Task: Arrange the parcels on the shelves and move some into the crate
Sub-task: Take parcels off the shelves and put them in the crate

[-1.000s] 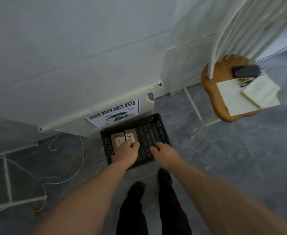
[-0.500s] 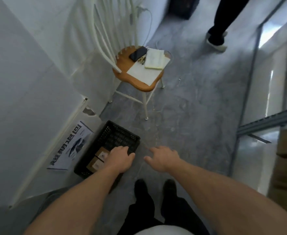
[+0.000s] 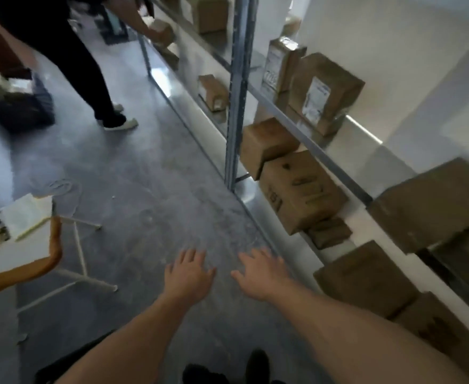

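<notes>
Empty, spread left hand (image 3: 187,275) and right hand (image 3: 261,273) hover beside grey metal shelving (image 3: 234,106); nearest brown cardboard parcel (image 3: 363,278) likely wants both.

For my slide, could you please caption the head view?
Left hand and right hand, both empty and open, above the floor beside shelves of cardboard boxes.

Matt cardboard parcels (image 3: 302,189), grey metal shelves (image 3: 234,106).

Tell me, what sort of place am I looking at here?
Most likely a parcel storeroom or sorting room. Metal shelving along the right wall holds many brown cardboard parcels, one bearing a printed label, and a second person farther down is reaching to the same shelves.
</notes>
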### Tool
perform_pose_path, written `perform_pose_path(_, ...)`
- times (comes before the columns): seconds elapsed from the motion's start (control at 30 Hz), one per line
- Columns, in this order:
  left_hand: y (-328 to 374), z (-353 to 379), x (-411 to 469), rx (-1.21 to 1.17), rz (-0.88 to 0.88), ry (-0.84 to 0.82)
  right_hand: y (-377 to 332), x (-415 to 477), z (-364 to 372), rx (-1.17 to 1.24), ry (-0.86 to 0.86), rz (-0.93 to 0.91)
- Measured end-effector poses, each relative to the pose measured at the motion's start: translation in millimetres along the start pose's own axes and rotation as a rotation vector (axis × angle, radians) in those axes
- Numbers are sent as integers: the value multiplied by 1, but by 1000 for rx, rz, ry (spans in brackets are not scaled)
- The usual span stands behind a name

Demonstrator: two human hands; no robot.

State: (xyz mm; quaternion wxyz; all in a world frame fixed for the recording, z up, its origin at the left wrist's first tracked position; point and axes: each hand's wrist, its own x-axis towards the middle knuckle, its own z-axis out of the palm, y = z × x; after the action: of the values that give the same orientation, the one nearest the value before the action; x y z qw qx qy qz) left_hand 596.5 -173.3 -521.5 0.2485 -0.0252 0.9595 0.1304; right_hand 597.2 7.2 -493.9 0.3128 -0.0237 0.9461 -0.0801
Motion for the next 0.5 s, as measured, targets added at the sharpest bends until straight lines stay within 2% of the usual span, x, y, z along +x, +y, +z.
perform_pose_path(0.23, 99, 3, 12, 156, 303, 85, 84, -37, -7, 99, 245, 175)
perform_pose_path(0.5, 146, -10, 39, 249, 613, 22, 102, -56, -11, 257, 375, 406)
